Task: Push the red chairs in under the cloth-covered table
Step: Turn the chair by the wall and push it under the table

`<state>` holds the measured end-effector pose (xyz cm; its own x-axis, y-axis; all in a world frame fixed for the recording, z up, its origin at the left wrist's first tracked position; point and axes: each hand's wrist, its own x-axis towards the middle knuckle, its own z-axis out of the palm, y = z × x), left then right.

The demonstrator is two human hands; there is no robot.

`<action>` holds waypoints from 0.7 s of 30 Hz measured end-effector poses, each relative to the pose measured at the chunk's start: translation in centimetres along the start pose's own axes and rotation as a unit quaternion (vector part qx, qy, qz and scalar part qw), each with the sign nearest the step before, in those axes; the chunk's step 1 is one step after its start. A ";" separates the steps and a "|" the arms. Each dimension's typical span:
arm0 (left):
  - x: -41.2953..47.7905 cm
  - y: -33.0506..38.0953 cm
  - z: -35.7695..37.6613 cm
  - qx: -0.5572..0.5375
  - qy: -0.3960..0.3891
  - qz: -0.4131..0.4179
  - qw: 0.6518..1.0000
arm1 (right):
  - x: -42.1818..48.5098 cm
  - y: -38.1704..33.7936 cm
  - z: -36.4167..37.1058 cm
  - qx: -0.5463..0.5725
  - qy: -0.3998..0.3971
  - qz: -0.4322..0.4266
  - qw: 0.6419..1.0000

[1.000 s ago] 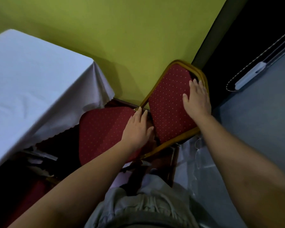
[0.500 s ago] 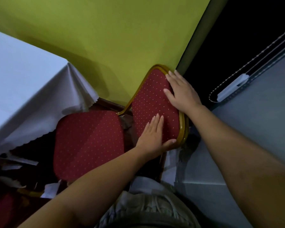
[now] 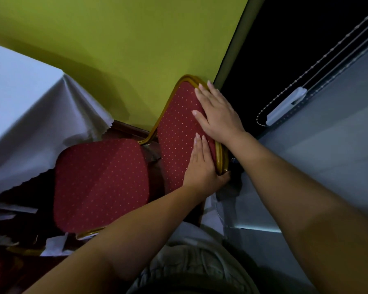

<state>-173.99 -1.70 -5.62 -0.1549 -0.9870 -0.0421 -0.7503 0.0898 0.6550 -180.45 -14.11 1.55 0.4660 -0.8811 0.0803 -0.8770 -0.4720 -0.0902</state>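
So the biggest thing up top is the flat yellow-green wall, with a dark, nearly black panel to its right and a grey surface further right carrying a white beaded cord and a small white plastic bar.

On the left sits the table under a white cloth with a scalloped hem. One corner of the cloth hangs down right beside the chair seat, and the hem drapes over the far-left edge of the seat area.

The red chair with pale dotted upholstery and a gold metal frame is tucked in the corner between table and wall. Its square padded seat points toward the table and looks only partly under the cloth edge; most of the seat is out in the open. The backrest stands just off the wall.

Both bare forearms reach in from the bottom. The right hand lies flat and spread on the upper part of the backrest, fingers over the top frame edge, palm pressing rather than gripping. The left hand is lower on the same backrest, fingers straight on the fabric and thumb hooked round the gold frame edge, so a loose hold on it.

Down at bottom left there's some white paper scraps in the dark under the table.
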 end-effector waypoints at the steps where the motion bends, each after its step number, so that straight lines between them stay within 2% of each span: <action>1: 0.0 0.0 -0.1 0.006 -0.005 0.002 1.000 | 0.0 0.0 0.0 0.002 0.000 -0.002 1.000; 13: -2.4 -2.1 -1.7 0.074 -0.005 -0.008 0.997 | -0.2 -1.0 -0.5 0.064 -0.038 -0.056 0.996; 21: -8.9 -7.1 -5.6 0.142 0.000 0.026 0.989 | -1.0 -6.2 -0.2 0.150 -0.049 -0.015 0.987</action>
<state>-163.72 5.66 -5.69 -0.1988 -0.9799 -0.0136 -0.8918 0.1752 0.4172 -175.50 -10.26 2.22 0.5128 -0.8585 -0.0074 -0.7956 -0.4720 -0.3799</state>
